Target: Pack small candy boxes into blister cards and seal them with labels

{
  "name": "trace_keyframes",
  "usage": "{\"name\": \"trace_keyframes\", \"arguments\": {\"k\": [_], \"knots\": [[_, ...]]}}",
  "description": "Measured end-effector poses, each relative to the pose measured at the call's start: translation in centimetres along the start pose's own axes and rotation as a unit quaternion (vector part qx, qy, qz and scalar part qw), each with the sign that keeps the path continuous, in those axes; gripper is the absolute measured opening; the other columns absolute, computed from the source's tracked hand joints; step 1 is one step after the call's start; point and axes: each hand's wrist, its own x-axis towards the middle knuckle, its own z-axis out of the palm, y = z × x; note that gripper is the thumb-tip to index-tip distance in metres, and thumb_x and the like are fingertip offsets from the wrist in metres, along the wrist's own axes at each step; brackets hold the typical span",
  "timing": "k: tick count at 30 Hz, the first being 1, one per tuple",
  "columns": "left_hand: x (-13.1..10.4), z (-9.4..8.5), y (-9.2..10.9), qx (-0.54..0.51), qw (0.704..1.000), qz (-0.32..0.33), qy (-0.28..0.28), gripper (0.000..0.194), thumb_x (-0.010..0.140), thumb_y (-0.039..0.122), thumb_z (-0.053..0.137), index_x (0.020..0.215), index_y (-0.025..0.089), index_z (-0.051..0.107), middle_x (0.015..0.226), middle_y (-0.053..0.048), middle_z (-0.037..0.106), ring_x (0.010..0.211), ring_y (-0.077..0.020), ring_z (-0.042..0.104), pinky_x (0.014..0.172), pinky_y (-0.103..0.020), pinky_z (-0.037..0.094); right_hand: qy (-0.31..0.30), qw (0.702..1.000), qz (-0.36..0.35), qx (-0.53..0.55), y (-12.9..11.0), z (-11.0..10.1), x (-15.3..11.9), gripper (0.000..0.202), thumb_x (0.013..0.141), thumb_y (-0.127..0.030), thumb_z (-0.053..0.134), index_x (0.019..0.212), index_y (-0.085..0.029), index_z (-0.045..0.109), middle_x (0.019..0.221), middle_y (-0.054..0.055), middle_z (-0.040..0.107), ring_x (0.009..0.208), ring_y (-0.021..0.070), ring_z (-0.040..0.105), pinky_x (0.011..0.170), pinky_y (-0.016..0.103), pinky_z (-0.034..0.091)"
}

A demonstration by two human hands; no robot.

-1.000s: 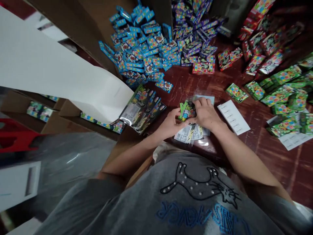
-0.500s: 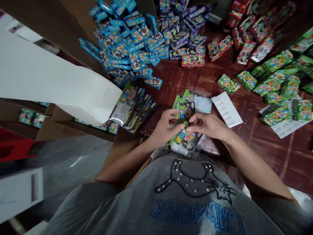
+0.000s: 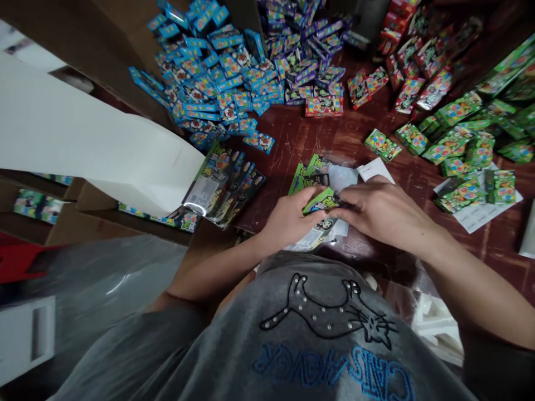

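A black and green pouch point(image 3: 321, 201) is held between my two hands above a small pile of similar flat pouches point(image 3: 301, 174). My left hand point(image 3: 295, 216) grips its left side, thumb along the lower edge. Closed on the pouch's right end is my right hand point(image 3: 371, 210), with its fingertips pinched together. Under the hands, another pouch with a silvery patch point(image 3: 311, 239) lies near the table's front edge. Behind my right hand, a white label sheet point(image 3: 377, 169) is partly covered.
Blue boxes point(image 3: 225, 78), purple boxes point(image 3: 303, 69), red boxes point(image 3: 409, 92) and green boxes point(image 3: 449, 142) lie heaped across the wooden table point(image 3: 288, 131). More black pouches point(image 3: 223, 181) rest at the left, beside white paper point(image 3: 137, 156) and cartons point(image 3: 100, 223).
Both hands have closed on a pouch, which is now lifted and tilted. My right hand has moved over the label sheet. The whole view has shifted slightly.
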Motion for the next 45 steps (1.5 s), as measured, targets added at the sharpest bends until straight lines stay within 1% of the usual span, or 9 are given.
{"name": "trace_keyframes", "arguments": {"k": [6, 12, 16, 21, 26, 29, 32, 39, 45], "knots": [[0.4, -1.2, -1.2, -0.114, 0.972, -0.040, -0.201, 0.056, 0.074, 0.036, 0.093, 0.122, 0.016, 0.072, 0.120, -0.011, 0.083, 0.106, -0.0265, 0.080, 0.091, -0.039, 0.064, -0.070, 0.980, -0.164, 0.088, 1.8, -2.2, -0.3, 0.022, 0.107, -0.041, 0.061, 0.107, -0.028, 0.079, 0.135, 0.006, 0.080, 0.135, 0.0285, 0.072, 0.121, 0.057, 0.049], [0.9, -1.0, -3.5, -0.119, 0.991, -0.052, 0.005, 0.035, 0.093, 0.047, 0.075, 0.108, 0.016, 0.075, 0.104, -0.006, 0.082, 0.090, -0.0195, 0.076, 0.081, -0.031, 0.059, 0.232, 0.946, 0.035, 0.223, 2.1, 4.4, 1.2, 0.048, 0.103, -0.061, 0.064, 0.138, -0.028, 0.065, 0.136, 0.012, 0.078, 0.120, 0.0279, 0.078, 0.105, 0.049, 0.062], [1.3, 0.4, -5.7, -0.056, 0.995, -0.050, 0.072, 0.032, 0.097, 0.046, 0.073, 0.105, 0.015, 0.074, 0.099, -0.006, 0.083, 0.087, -0.0199, 0.076, 0.077, -0.029, 0.058, 0.140, 0.956, 0.220, 0.137, 0.7, 10.4, 2.4, 0.056, 0.110, -0.067, 0.041, 0.122, -0.018, 0.065, 0.094, 0.015, 0.082, 0.081, 0.0293, 0.079, 0.067, 0.036, 0.055], [2.3, -1.4, -5.8, 0.122, 0.991, -0.033, 0.034, 0.037, 0.095, 0.051, 0.082, 0.113, 0.020, 0.076, 0.103, -0.007, 0.085, 0.093, -0.0245, 0.081, 0.081, -0.033, 0.062, 0.113, 0.946, 0.303, 0.024, 0.7, 13.1, 4.0, 0.049, 0.115, -0.042, 0.027, 0.121, -0.011, 0.065, 0.088, 0.020, 0.080, 0.073, 0.0294, 0.076, 0.061, 0.032, 0.039], [5.8, -10.2, -3.3, 0.424, 0.894, 0.123, 0.073, 0.059, 0.103, 0.030, 0.072, 0.159, 0.020, 0.054, 0.148, -0.017, 0.072, 0.140, -0.0317, 0.066, 0.119, -0.049, 0.052, 0.057, 0.953, 0.296, -0.021, 1.6, 9.7, 5.7, 0.048, 0.114, -0.047, 0.040, 0.132, -0.012, 0.068, 0.091, 0.020, 0.081, 0.074, 0.0330, 0.076, 0.065, 0.035, 0.045], [8.8, -15.0, -2.9, 0.557, 0.813, 0.170, -0.017, 0.060, 0.098, 0.013, 0.066, 0.157, 0.017, 0.058, 0.155, -0.018, 0.067, 0.150, -0.0372, 0.057, 0.122, -0.054, 0.047, 0.060, 0.966, 0.239, -0.070, 1.7, 5.2, 8.8, 0.061, 0.111, -0.064, 0.041, 0.143, -0.018, 0.066, 0.113, 0.021, 0.082, 0.099, 0.0379, 0.079, 0.081, 0.044, 0.056], [12.6, -17.5, -2.4, 0.589, 0.781, 0.181, -0.099, 0.058, 0.094, 0.015, 0.068, 0.152, 0.017, 0.064, 0.148, -0.016, 0.072, 0.141, -0.0357, 0.063, 0.117, -0.050, 0.050, 0.116, 0.964, 0.199, -0.134, 2.5, 0.5, 14.8, 0.071, 0.111, -0.068, 0.031, 0.144, -0.015, 0.064, 0.136, 0.024, 0.075, 0.129, 0.0413, 0.069, 0.100, 0.052, 0.058], [25.9, -15.3, 2.2, 0.630, 0.760, 0.159, -0.022, 0.046, 0.099, 0.021, 0.066, 0.145, 0.015, 0.066, 0.139, -0.016, 0.074, 0.135, -0.0316, 0.063, 0.113, -0.043, 0.050, 0.048, 0.935, 0.288, -0.199, 7.8, -5.6, 31.1, 0.104, 0.087, -0.069, 0.080, 0.160, -0.004, 0.046, 0.162, 0.034, 0.050, 0.152, 0.0461, 0.050, 0.118, 0.057, 0.050], [32.5, -12.7, 1.8, 0.619, 0.780, 0.093, 0.007, 0.040, 0.102, 0.010, 0.052, 0.137, 0.010, 0.071, 0.123, -0.022, 0.078, 0.118, -0.0338, 0.073, 0.099, -0.045, 0.055, -0.052, 0.941, 0.279, -0.185, 12.8, -7.2, 32.9, 0.113, 0.075, -0.058, 0.091, 0.162, -0.007, 0.041, 0.154, 0.028, 0.061, 0.146, 0.0425, 0.057, 0.118, 0.053, 0.051]]}}
